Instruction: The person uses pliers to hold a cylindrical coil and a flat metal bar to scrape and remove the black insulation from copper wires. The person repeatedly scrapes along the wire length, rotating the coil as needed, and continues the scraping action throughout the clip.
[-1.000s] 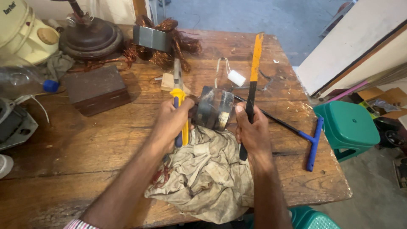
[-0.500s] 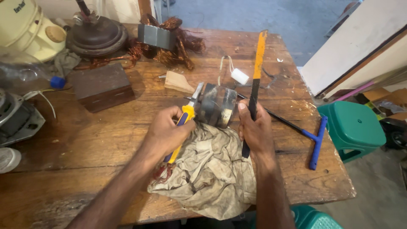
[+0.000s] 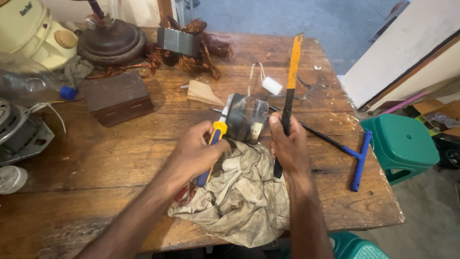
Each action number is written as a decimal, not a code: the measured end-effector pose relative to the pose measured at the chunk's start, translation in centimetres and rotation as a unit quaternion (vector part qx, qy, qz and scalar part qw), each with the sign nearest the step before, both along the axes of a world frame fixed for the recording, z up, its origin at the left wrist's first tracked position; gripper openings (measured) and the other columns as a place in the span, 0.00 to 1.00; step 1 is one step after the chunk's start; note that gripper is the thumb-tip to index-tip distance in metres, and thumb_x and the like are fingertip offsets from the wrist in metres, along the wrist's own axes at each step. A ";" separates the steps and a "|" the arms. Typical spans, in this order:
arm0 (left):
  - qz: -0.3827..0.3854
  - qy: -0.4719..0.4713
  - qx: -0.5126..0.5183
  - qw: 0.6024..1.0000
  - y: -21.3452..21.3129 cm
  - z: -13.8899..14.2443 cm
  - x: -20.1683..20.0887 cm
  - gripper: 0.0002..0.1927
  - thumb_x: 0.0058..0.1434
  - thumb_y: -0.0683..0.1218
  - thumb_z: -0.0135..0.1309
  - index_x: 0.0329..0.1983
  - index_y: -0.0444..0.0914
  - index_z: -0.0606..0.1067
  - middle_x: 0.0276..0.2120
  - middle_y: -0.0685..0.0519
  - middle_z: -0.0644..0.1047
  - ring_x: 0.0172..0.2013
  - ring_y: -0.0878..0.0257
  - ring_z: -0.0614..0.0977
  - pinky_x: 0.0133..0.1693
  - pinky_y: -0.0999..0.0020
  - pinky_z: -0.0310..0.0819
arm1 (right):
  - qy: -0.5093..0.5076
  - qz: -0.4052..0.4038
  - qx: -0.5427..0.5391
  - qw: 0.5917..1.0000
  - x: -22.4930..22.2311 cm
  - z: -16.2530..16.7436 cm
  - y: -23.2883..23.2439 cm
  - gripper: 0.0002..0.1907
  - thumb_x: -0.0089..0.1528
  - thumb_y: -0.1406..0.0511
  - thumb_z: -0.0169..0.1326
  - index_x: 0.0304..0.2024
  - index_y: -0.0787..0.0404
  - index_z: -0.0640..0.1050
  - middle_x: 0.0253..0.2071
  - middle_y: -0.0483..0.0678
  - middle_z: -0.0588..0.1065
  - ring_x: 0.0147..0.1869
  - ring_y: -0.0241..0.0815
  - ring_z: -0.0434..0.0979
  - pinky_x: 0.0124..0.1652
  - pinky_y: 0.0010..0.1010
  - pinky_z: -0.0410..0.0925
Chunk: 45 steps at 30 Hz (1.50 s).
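My left hand (image 3: 195,154) grips a screwdriver (image 3: 214,144) with a yellow and blue handle; its metal tip points up and right against a dark round motor stator (image 3: 247,118). The stator rests at the top edge of a dirty beige cloth (image 3: 242,196) on the wooden table (image 3: 110,158). My right hand (image 3: 289,146) holds a long flat blade (image 3: 291,76), black at the grip and orange toward its far end, upright just right of the stator.
A blue T-handled tool (image 3: 357,153) lies at the right. A dark wooden box (image 3: 117,97), copper wire coils (image 3: 191,48), a small white part (image 3: 271,85) and a wooden wedge (image 3: 203,93) sit behind. A green stool (image 3: 400,146) stands beyond the table's right edge.
My left hand has swung the screwdriver from upright to slanting right, bringing its tip to the stator. The right hand and its blade have stayed nearly still.
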State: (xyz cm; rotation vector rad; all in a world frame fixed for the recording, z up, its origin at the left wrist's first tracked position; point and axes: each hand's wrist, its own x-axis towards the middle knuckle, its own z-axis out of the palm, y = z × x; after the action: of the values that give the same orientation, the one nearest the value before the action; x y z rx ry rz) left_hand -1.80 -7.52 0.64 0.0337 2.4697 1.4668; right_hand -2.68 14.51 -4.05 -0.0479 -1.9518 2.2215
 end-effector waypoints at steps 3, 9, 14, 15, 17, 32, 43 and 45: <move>0.007 -0.006 -0.028 1.000 0.3 0.0 0.0 0.11 0.58 0.46 0.58 0.39 0.37 0.75 0.25 0.52 0.76 0.23 0.65 0.77 0.26 0.64 0.73 | -0.013 -0.001 -0.008 1.000 0.1 0.1 0.0 0.09 0.69 0.62 0.52 0.42 0.63 0.73 0.22 0.37 0.63 0.16 0.27 0.61 0.16 0.22 0.57; -0.009 0.027 -0.069 0.997 0.1 -0.4 0.6 0.12 0.59 0.47 0.59 0.40 0.37 0.74 0.31 0.50 0.76 0.30 0.64 0.77 0.32 0.62 0.72 | -0.023 -0.009 0.016 1.000 0.1 0.0 0.0 0.09 0.69 0.62 0.51 0.42 0.62 0.74 0.21 0.38 0.64 0.16 0.27 0.62 0.16 0.22 0.58; 0.015 -0.015 -0.066 0.998 0.6 -1.2 1.4 0.11 0.66 0.50 0.52 0.42 0.39 0.68 0.31 0.50 0.73 0.30 0.59 0.77 0.33 0.53 0.74 | -0.004 -0.001 0.011 1.000 0.2 -0.2 0.1 0.10 0.69 0.62 0.52 0.43 0.64 0.73 0.22 0.38 0.64 0.17 0.27 0.63 0.17 0.22 0.58; 0.027 -0.049 -0.058 0.997 0.8 -1.5 1.6 0.11 0.68 0.51 0.49 0.43 0.40 0.66 0.31 0.50 0.71 0.29 0.57 0.76 0.33 0.50 0.75 | -0.005 -0.003 0.014 1.000 0.2 -0.3 0.1 0.09 0.69 0.62 0.52 0.43 0.64 0.74 0.22 0.38 0.65 0.17 0.27 0.63 0.17 0.22 0.58; 0.026 0.075 -0.067 0.995 1.2 -1.9 2.0 0.12 0.69 0.50 0.48 0.43 0.37 0.64 0.28 0.46 0.73 0.28 0.54 0.77 0.33 0.49 0.72 | 0.000 -0.004 0.009 1.000 0.3 -0.3 0.1 0.10 0.69 0.62 0.52 0.43 0.64 0.73 0.22 0.37 0.64 0.17 0.27 0.63 0.17 0.22 0.58; 0.032 0.164 -0.092 0.982 2.7 -2.9 3.3 0.12 0.69 0.47 0.43 0.46 0.33 0.61 0.27 0.38 0.77 0.26 0.43 0.82 0.28 0.47 0.76 | -0.013 -0.005 0.060 0.998 -0.5 -0.1 0.7 0.10 0.69 0.61 0.52 0.45 0.62 0.74 0.21 0.36 0.65 0.18 0.26 0.62 0.17 0.21 0.57; 0.020 0.145 -0.130 0.981 3.2 -2.7 2.9 0.15 0.66 0.46 0.46 0.48 0.33 0.59 0.35 0.32 0.78 0.35 0.33 0.82 0.39 0.40 0.75 | -0.003 0.001 0.054 0.999 -0.9 -1.0 1.4 0.09 0.69 0.61 0.52 0.44 0.62 0.75 0.22 0.35 0.64 0.18 0.25 0.62 0.17 0.22 0.59; 0.019 0.142 -0.132 0.981 3.2 -2.7 2.9 0.14 0.66 0.46 0.45 0.48 0.33 0.59 0.33 0.32 0.78 0.33 0.35 0.83 0.37 0.41 0.76 | 0.002 -0.003 0.048 0.999 -0.8 -1.0 1.3 0.10 0.69 0.62 0.52 0.44 0.62 0.75 0.24 0.35 0.65 0.19 0.25 0.62 0.18 0.21 0.59</move>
State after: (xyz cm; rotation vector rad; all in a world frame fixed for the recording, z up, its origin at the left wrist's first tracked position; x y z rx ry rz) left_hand 1.09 -4.29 -2.02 0.1556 2.8917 1.2075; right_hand -3.51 15.83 -5.06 -0.0357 -2.0497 2.1186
